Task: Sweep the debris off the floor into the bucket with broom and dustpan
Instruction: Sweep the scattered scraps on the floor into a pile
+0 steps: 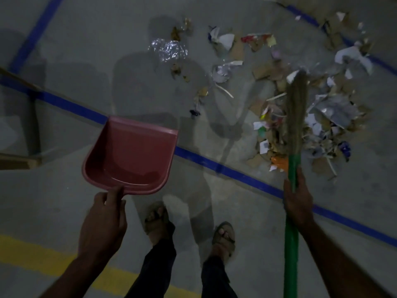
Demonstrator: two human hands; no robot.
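No text, label, brand or number can be read anywhere; the paper scraps [223, 39] are too dim and small to show print.

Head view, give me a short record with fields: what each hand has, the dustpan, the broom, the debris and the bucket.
left hand: holds the dustpan by its rear rim
dustpan: pink, empty
right hand: grips the broom by its green handle
broom: bristles over the debris
debris: paper, cardboard and foil scraps spread on the floor, beyond the blue line
bucket: not in view
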